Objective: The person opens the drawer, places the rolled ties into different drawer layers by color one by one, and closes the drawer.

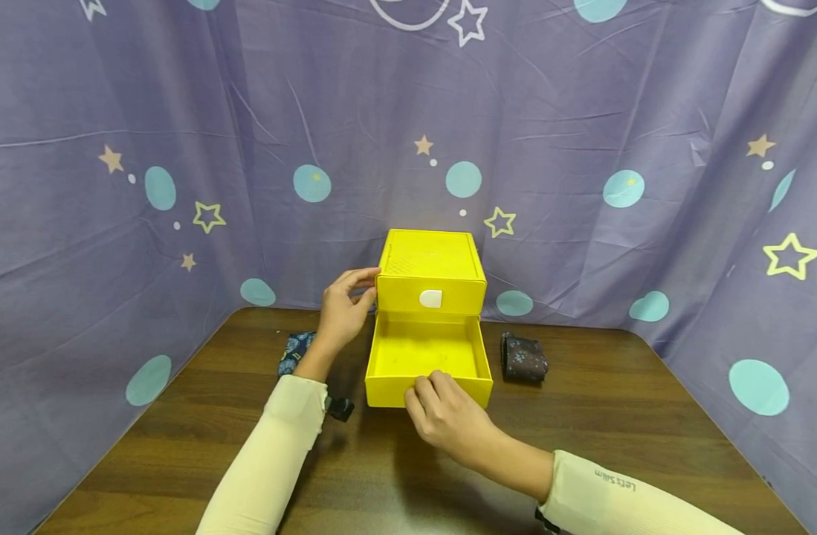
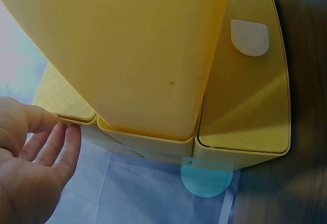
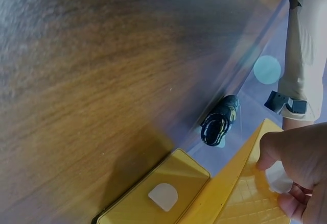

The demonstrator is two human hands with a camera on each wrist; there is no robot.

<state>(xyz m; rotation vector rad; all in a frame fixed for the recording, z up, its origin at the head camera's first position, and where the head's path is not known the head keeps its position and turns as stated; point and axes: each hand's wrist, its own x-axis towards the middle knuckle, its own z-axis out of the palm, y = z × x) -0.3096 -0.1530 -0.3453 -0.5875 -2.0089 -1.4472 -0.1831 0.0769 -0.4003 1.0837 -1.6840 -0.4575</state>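
Note:
A yellow drawer cabinet (image 1: 433,253) stands on the table with its middle drawer (image 1: 424,349) pulled out and bare inside. My right hand (image 1: 450,417) is at that drawer's front; in the right wrist view its thumb and fingers pinch the white handle (image 3: 278,177). The left hand (image 1: 344,308) steadies the cabinet's upper left side. In the left wrist view, the left hand's extended fingers (image 2: 66,147) touch the side near the upper drawer (image 2: 64,99), which is pushed in, as is the lower drawer (image 2: 245,101). Another white handle (image 1: 431,299) marks the upper drawer's front.
Left of the cabinet, partly behind the left forearm, lies a folded blue patterned cloth (image 1: 294,352). A folded dark patterned cloth (image 1: 523,358) lies on the right. The brown wooden table (image 1: 622,423) meets a purple curtain (image 1: 549,148) at its back and sides.

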